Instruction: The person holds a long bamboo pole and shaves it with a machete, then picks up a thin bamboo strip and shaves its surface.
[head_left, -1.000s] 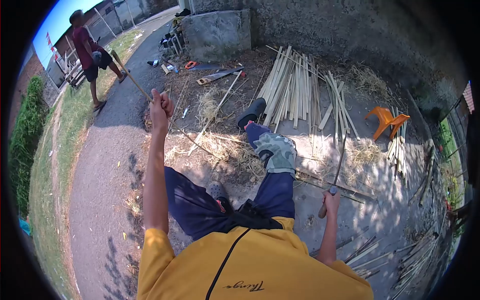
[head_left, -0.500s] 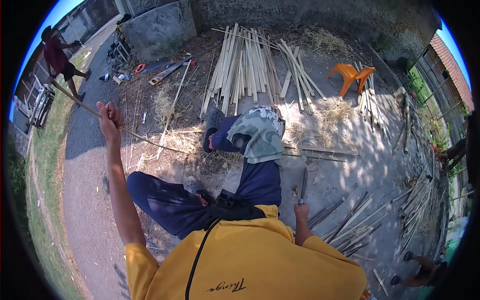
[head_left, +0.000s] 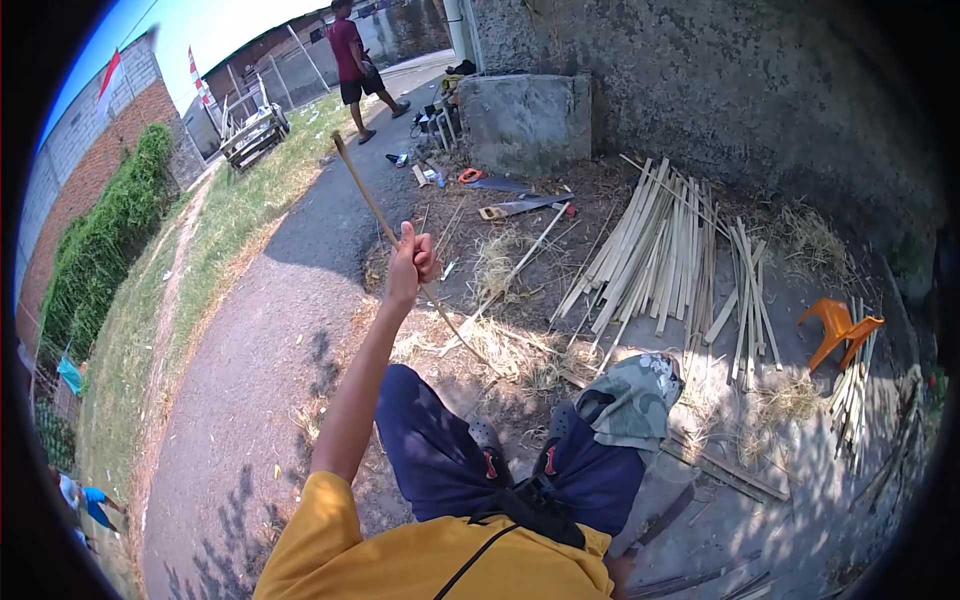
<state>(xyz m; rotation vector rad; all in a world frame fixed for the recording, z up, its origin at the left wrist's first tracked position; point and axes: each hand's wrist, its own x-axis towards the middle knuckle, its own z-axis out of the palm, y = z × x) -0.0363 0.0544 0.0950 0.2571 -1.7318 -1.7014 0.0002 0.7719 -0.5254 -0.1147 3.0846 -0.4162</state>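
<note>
Bamboo strip (head_left: pixel 366 192) aloft beside open path (head_left: pixel 265 330).

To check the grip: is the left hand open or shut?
Shut: the left hand is a fist around the strip, which slants up past it.

Paved path (head_left: pixel 250 340) left of left hand (head_left: pixel 410 262): open passage. Its gripped bamboo strip (head_left: pixel 365 195) spans diagonally. Slat pile (head_left: pixel 650 250), concrete block (head_left: pixel 525 120) and wall (head_left: pixel 760 90) obstruct the right.

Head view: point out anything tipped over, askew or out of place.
The orange chair lies tipped over by a bamboo bundle at the right, not standing on its legs. Nothing odd about the thin bamboo strip gripped in the left hand.
</note>
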